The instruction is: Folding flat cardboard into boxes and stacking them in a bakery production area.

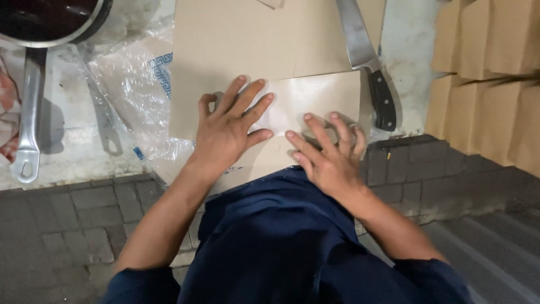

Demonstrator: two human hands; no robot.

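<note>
My left hand [229, 126] lies flat with its fingers spread on a folded sheet of brown paper [315, 95]. My right hand [329, 152] presses the same sheet's near edge just to the right, fingers apart. The folded sheet rests on a larger stack of brown paper [236, 39] that lies on the pale floor. Neither hand grips anything. My dark blue clothing [270, 242] fills the lower middle of the view.
A large knife with a black handle [371, 62] lies on the paper at upper right. A pan with a long metal handle [31, 90] sits at upper left, beside a clear plastic sheet [129, 90]. Stacked brown paper bags [489, 79] stand at right. Dark paving [73, 219] runs below.
</note>
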